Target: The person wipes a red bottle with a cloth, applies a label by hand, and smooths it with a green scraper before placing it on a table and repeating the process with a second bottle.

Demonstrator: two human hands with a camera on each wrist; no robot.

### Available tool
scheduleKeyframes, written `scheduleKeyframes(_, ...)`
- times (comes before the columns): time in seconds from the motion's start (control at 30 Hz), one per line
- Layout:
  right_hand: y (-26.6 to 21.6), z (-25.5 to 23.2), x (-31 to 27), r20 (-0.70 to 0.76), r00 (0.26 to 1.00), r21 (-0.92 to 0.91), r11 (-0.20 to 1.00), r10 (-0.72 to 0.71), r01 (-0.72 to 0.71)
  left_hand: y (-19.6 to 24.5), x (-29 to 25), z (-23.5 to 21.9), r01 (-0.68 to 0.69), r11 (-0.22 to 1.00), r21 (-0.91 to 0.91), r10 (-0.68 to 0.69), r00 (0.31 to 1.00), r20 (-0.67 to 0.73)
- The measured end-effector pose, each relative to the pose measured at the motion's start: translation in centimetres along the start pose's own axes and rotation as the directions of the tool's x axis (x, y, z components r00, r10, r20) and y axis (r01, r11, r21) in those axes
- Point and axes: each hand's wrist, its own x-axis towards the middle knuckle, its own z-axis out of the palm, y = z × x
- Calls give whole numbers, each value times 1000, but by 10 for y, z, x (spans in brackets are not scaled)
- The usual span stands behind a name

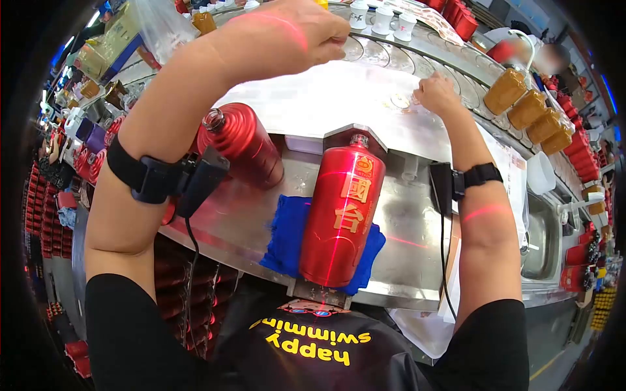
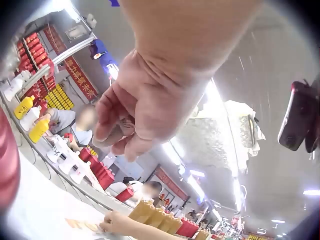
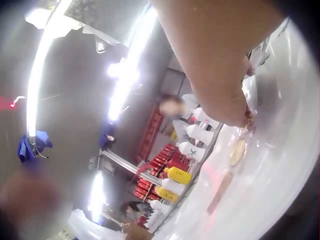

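Note:
In the head view my left hand (image 1: 290, 39) is raised at the top, above a white sheet (image 1: 326, 88). Its fingers (image 2: 107, 117) are curled in towards the thumb in the left wrist view, with nothing visible held. My right hand (image 1: 437, 93) is down at the sheet's right part. Its fingertips pinch a shiny clear film (image 3: 249, 121) beside a gold piece (image 3: 237, 151); the fingers partly hide the film. A red bottle (image 1: 339, 215) with gold characters lies on a blue cloth (image 1: 280, 238), its neck in a metal holder (image 1: 375, 135).
A second red bottle (image 1: 244, 146) with a ridged shoulder stands tilted in the view, left of the lying one. Behind the sheet, a curved conveyor (image 1: 385, 52) bears white bottles (image 1: 381, 21) and brown containers (image 1: 505, 90). A sink (image 1: 541, 238) is at the right.

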Motion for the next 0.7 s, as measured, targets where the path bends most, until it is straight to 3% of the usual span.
scheduleKeyframes(0.03,0,-9,-2,-67,989,4,991,-131,131,7,-2,-1,13,999,-34,-13,1000,-12)
scheduleKeyframes(0.1,-10,-42,-25,-192,950,-5,968,-247,251,10,-8,-4,15,998,-56,-16,1000,-23)
scheduleKeyframes(0.2,-26,-97,-73,-356,826,-53,892,-437,449,5,-3,15,48,998,-27,-51,995,-88)
scheduleKeyframes(0.33,-37,-154,-134,-484,626,-52,734,-612,677,13,3,54,-57,973,-223,-38,915,-401)
scheduleKeyframes(0.37,-40,-167,-151,-477,655,28,735,-586,677,20,9,65,-64,960,-271,-65,895,-442)
scheduleKeyframes(0.43,-44,-185,-185,-453,714,193,723,-533,663,30,4,62,-74,899,-432,-96,929,-357)
scheduleKeyframes(0.5,-42,-190,-215,-478,728,330,667,-492,667,39,-5,51,-29,769,-639,-42,995,-95)
scheduleKeyframes(0.53,-39,-188,-228,-484,741,401,635,-465,660,46,-11,47,7,700,-714,-37,999,-27)
scheduleKeyframes(0.57,-32,-182,-238,-538,685,355,605,-491,713,53,-21,42,50,623,-780,-25,999,44)
scheduleKeyframes(0.6,-29,-177,-254,-519,716,390,616,-466,684,61,-34,38,99,541,-835,-8,994,112)
scheduleKeyframes(0.63,-27,-171,-273,-501,744,425,623,-443,657,69,-50,33,54,466,-883,52,995,89)
scheduleKeyframes(0.67,-27,-165,-293,-483,769,459,626,-419,630,84,-71,18,218,424,-879,-13,972,235)
scheduleKeyframes(0.7,-30,-160,-314,-399,837,566,618,-374,546,93,-88,8,268,363,-892,18,955,295)
